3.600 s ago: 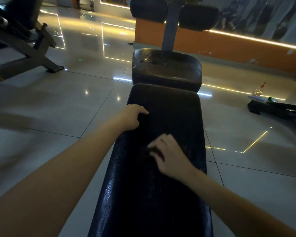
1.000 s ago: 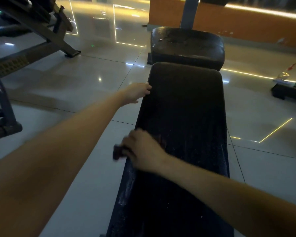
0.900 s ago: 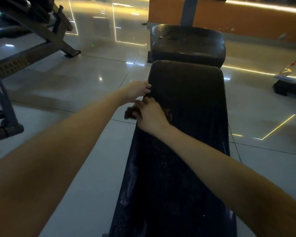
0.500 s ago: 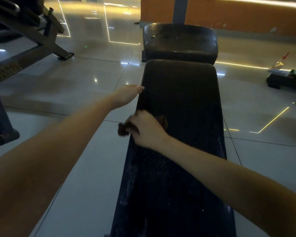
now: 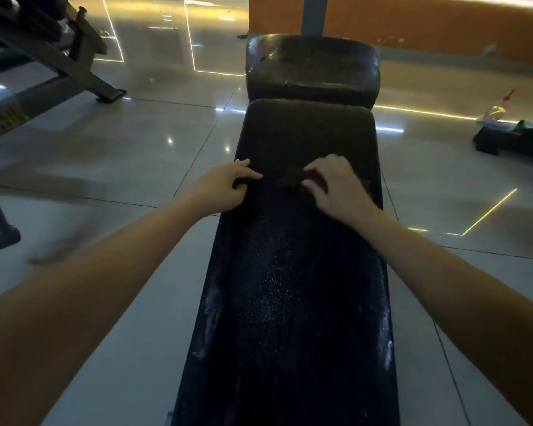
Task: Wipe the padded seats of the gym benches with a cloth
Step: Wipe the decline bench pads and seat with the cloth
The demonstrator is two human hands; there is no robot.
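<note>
A long black back pad (image 5: 305, 272) of a gym bench runs from 6 o'clock up the middle of the view. It ends just short of a shorter, worn seat pad (image 5: 311, 66) at 12 o'clock. A grey post (image 5: 313, 13) rises behind that seat pad.

The right grip (image 5: 336, 186), the person's bare right hand, lies on the far half of the back pad, a little toward its 3 o'clock edge. Its fingers are curled around a dark brown cloth (image 5: 290, 178). The cloth is bunched on the pad surface, and a wad of it sticks out of the hand at the 9 o'clock side.

The left grip (image 5: 228, 186), the bare left hand, rests at the pad's 9 o'clock edge, level with the cloth and near it but apart. Its fingers are bent and the forefinger points toward 3 o'clock. I cannot tell whether it is clenched on the pad edge or merely lying there.

The near half of the back pad glistens with fine pale specks (image 5: 274, 287).

The bench stands on a glossy tiled floor (image 5: 120, 155) marked with bright line reflections. The angled frame of another machine (image 5: 59, 53) is at 10 o'clock. At 2 o'clock a bottle with a red top (image 5: 494, 112) lies on a low dark object (image 5: 511, 139). An orange wall (image 5: 443, 23) runs across from 12 to 2 o'clock.
</note>
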